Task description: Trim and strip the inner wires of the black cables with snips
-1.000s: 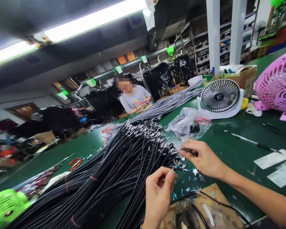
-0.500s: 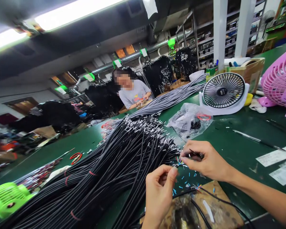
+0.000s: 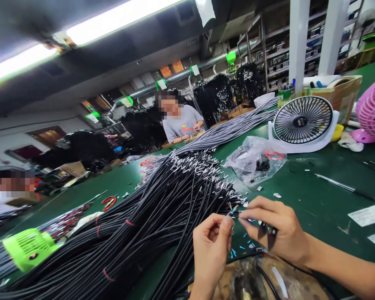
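At the bottom centre of the frame, a worn board [image 3: 303, 277] on the green counter [image 3: 312, 200], cut off by the lower edge. Just above it, the left hand [image 3: 210, 246] pinches a cable end between thumb and forefinger, coloured wires [image 3: 233, 209] fanning past the fingertips. The right hand [image 3: 281, 227], close beside, keeps a dark tool [image 3: 271, 236] in curled fingers; too blurred to say if its fingertips also grip a wire. Cable probably light and springy, wires soft, easily bent or nicked; best hold is the jacket just below the split. That jacket is mostly hidden by the left hand. Beyond, left of centre, heaped black cables [image 3: 137, 227]. Farther, a co-worker [image 3: 184, 121], seated or standing unclear.
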Demonstrator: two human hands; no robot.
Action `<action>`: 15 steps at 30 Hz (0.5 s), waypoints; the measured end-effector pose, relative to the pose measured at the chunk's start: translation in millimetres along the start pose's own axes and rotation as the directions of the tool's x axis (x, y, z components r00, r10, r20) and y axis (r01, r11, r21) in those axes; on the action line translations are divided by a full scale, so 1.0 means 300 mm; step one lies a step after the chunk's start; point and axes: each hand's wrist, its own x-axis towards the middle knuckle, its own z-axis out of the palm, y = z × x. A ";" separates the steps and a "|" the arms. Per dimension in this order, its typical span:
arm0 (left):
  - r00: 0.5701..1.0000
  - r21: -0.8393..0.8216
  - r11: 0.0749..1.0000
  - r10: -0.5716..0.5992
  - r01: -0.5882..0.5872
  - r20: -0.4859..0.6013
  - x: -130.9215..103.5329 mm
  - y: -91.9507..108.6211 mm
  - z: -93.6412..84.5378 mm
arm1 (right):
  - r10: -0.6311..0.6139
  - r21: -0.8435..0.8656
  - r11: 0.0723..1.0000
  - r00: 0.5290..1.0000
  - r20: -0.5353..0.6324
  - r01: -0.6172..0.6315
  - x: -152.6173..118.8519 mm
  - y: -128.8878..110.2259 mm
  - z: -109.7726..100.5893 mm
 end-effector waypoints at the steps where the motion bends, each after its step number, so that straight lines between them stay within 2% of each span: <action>1: 1.000 0.005 1.000 0.017 -0.017 -0.022 -0.003 0.001 0.002 | 0.096 0.039 0.995 0.995 -0.013 -0.095 0.010 -0.004 0.000; 3: 0.998 0.008 0.999 0.037 -0.036 -0.053 -0.009 0.005 0.006 | 0.244 0.104 0.964 0.970 0.011 -0.244 0.027 -0.006 -0.004; 6: 0.997 0.012 0.999 0.051 -0.051 -0.062 -0.016 0.012 0.012 | 0.368 0.174 0.907 0.922 0.117 -0.384 0.040 0.001 -0.011; 11: 0.997 0.047 0.997 0.056 -0.053 -0.052 -0.019 0.020 0.016 | 0.404 0.233 0.865 0.892 0.201 -0.444 0.040 0.007 -0.014; 15: 0.999 0.111 0.993 0.043 -0.045 0.027 -0.014 0.014 0.010 | 0.420 0.229 0.852 0.876 0.236 -0.470 0.030 -0.003 -0.004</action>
